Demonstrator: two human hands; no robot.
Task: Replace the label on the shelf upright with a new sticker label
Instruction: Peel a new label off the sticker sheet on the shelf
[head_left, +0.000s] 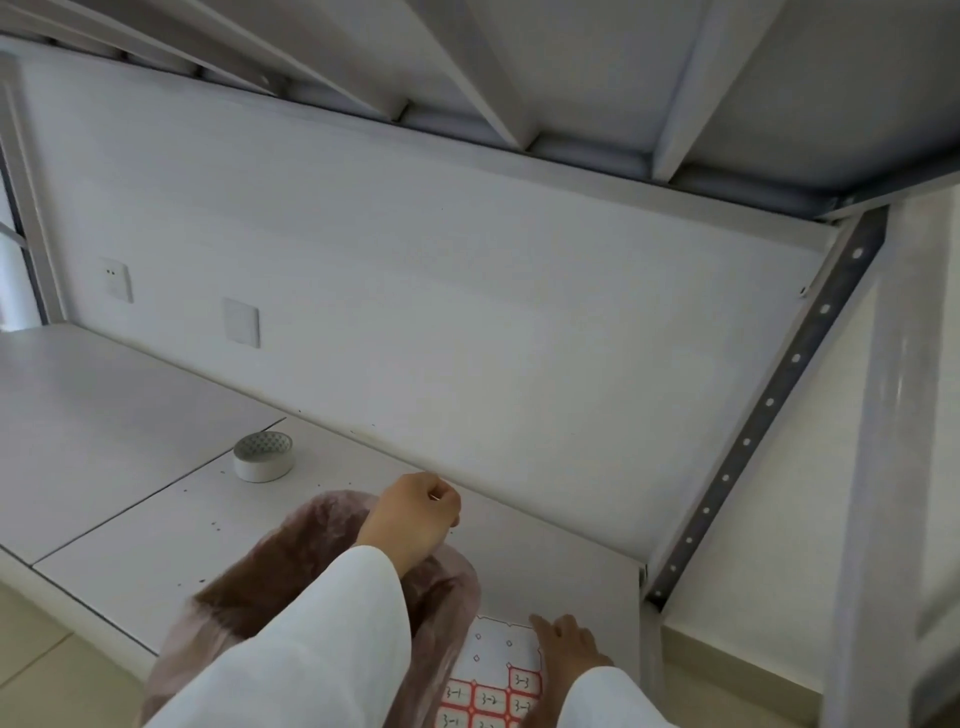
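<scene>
My left hand (415, 519) hangs over the far rim of a waste bin (291, 587) lined with a pinkish plastic bag. Its fingers are curled shut, and I cannot make out anything inside them. My right hand (566, 649) rests flat on the right edge of a sticker sheet (493, 670) lying on the shelf board (561, 566). The sheet has red-bordered labels with handwritten numbers at the near end and bare backing at the far end. The perforated grey shelf upright (769, 405) rises at a slant to the right of both hands. No label shows on it.
A roll of white tape (263, 457) stands on the shelf board to the far left of the bin. The shelf above (571, 78) hangs low overhead. A second, blurred upright (878, 467) stands close on the right. Wall sockets (117, 278) sit on the back wall.
</scene>
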